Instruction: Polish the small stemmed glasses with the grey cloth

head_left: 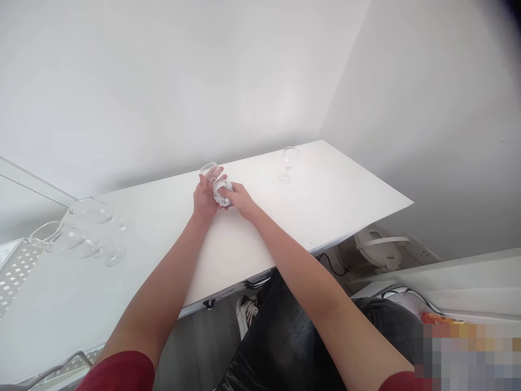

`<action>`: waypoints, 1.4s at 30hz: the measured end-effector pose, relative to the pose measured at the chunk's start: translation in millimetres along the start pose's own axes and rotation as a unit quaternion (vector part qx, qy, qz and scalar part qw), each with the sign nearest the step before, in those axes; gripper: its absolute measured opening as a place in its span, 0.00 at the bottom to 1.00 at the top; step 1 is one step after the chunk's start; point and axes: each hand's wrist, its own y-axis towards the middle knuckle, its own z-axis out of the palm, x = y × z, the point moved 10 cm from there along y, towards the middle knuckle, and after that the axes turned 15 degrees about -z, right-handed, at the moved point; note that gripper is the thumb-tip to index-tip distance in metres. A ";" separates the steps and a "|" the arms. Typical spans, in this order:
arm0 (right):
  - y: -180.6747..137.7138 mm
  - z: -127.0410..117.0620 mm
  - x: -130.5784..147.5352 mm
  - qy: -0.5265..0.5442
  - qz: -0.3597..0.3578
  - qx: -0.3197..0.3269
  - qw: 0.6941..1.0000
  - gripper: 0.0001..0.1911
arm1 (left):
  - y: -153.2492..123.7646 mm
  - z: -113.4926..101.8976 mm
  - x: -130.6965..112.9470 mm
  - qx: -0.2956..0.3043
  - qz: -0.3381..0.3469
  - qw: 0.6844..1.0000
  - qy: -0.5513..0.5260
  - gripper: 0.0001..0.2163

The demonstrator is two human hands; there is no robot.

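Note:
Over the middle of a white table, my left hand is wrapped round a clear wine glass, which is tilted with its bowl pointing away from me. My right hand grips a small white cloth and presses it against the lower part of that glass. Both hands touch each other around the glass and cloth. A second clear wine glass stands upright on the table, further back and to the right of my hands.
Several clear wine glasses lie on their sides at the left of the table. A white appliance sits on the floor below the table's right end. White walls close in behind and to the right.

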 end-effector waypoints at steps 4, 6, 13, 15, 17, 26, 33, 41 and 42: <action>1.0 -12.8 7.2 -0.110 -0.046 -0.070 0.990 0.13 | -0.8 -1.9 -2.6 -0.014 0.013 1.000 0.007 0.25; 0.4 3.8 -2.5 0.009 0.007 0.007 1.000 0.15 | 0.5 -1.4 3.0 -0.008 -0.017 1.000 -0.001 0.26; 0.6 -13.2 4.0 -0.133 -0.023 -0.041 0.990 0.11 | 0.9 -2.2 1.2 -0.007 -0.005 1.000 0.000 0.24; -0.4 -19.7 12.7 -0.224 -0.056 -0.083 0.970 0.10 | 0.0 -3.3 -1.4 -0.014 0.008 1.000 0.002 0.23; 0.3 -11.7 7.1 -0.150 -0.036 -0.053 0.987 0.13 | 0.3 -2.2 2.0 -0.012 -0.013 1.000 0.001 0.25; 1.7 -13.0 0.6 -0.075 -0.023 -0.073 0.994 0.13 | -2.0 0.6 0.3 -0.015 -0.009 1.000 0.007 0.26; -3.7 15.2 -10.8 0.148 0.076 0.044 0.985 0.18 | 1.2 4.2 6.4 0.013 -0.031 0.999 0.006 0.28; 5.1 -7.2 -13.7 -0.017 0.002 -0.036 0.999 0.15 | 2.4 0.3 6.8 -0.002 -0.032 0.999 0.007 0.25; 4.5 -1.7 -17.8 0.049 0.027 -0.014 0.998 0.17 | 3.4 1.5 10.1 0.002 -0.046 0.999 0.006 0.26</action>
